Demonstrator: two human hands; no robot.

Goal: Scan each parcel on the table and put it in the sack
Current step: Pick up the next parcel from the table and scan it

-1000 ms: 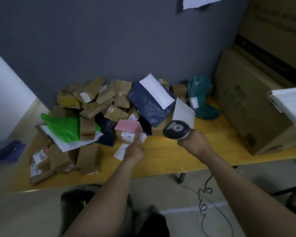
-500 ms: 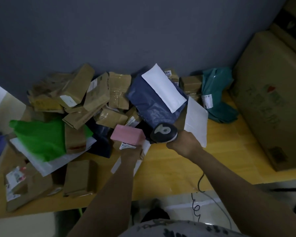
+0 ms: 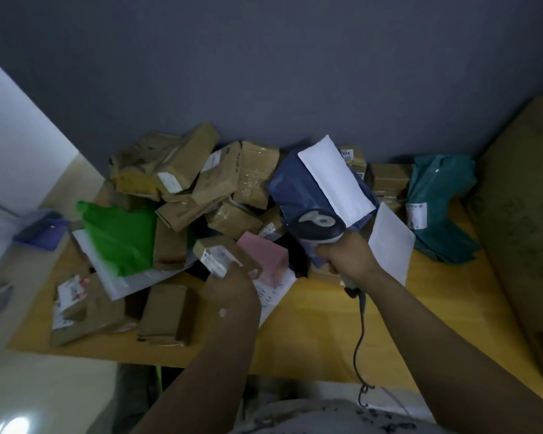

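The fingers of my left hand [image 3: 231, 285] are curling round a small brown parcel [image 3: 221, 255], which is sitting at their twelve o'clock, lifted off the bench [image 3: 320, 327], its white label tilting toward me. The fingers of my right hand [image 3: 348, 260] are wrapping tight round the handle of the one scanner [image 3: 318, 223], its head at eleven o'clock from that hand and its cable [image 3: 359, 333] hanging at six. Between my hands one pink parcel [image 3: 265, 256] is lying. Further out I am counting one dark blue mailer [image 3: 298, 186] at twelve o'clock, one teal bag [image 3: 436, 208] at two, one green bag [image 3: 119, 236] at ten, and at least ten brown cardboard parcels [image 3: 182, 164] piling against the wall.
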